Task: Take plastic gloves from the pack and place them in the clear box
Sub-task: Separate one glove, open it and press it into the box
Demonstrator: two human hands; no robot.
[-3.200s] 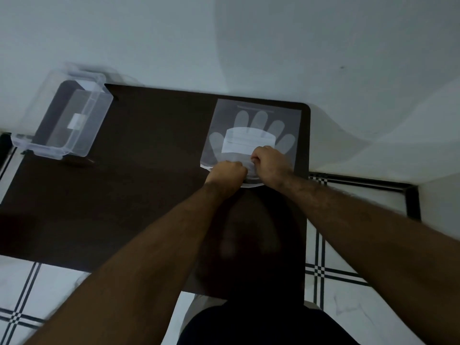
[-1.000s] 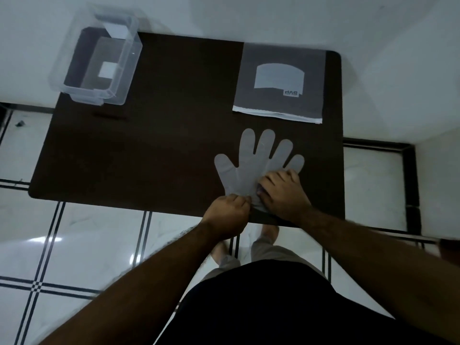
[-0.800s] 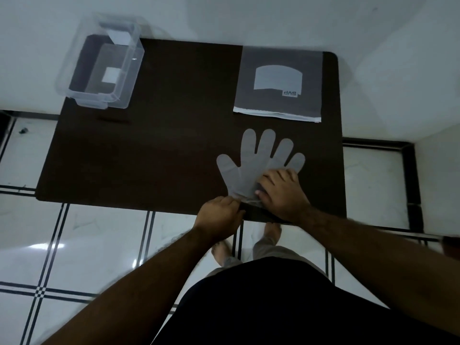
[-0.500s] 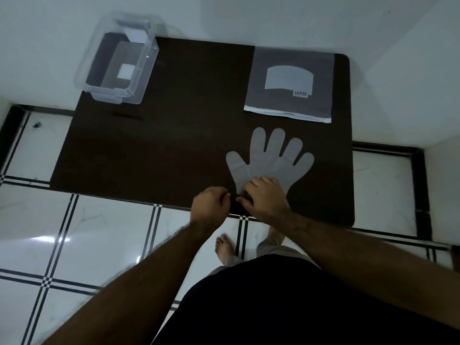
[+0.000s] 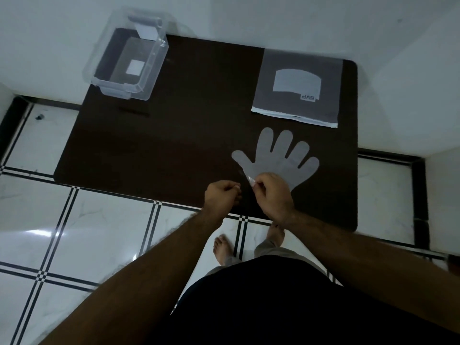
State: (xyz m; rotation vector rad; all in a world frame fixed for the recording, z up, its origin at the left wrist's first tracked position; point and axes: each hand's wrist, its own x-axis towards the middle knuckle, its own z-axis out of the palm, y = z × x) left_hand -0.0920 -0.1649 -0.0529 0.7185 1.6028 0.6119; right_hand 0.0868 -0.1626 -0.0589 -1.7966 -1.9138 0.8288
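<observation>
Both forearms bare, extended forward and converging. Left hand (image 5: pixel 222 198) curled into a loose fist, fingertips tucked toward the thumb; whether anything is pinched in it cannot be told. Right hand (image 5: pixel 271 192) just beside it, apart, knuckles up, fingers bent, thumb and forefinger pinched together at the tips.

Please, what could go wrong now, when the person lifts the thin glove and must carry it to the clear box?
1. The right hand pinches only the cuff edge of the glove, so the thin film may slip free.
2. The glove may be several layers stuck together; the left hand is beside the cuff, perhaps separating them, and extra ones could come along.
3. The clear box sits at the far left corner of the table, partly overhanging, so a nudge could tip it.
</observation>
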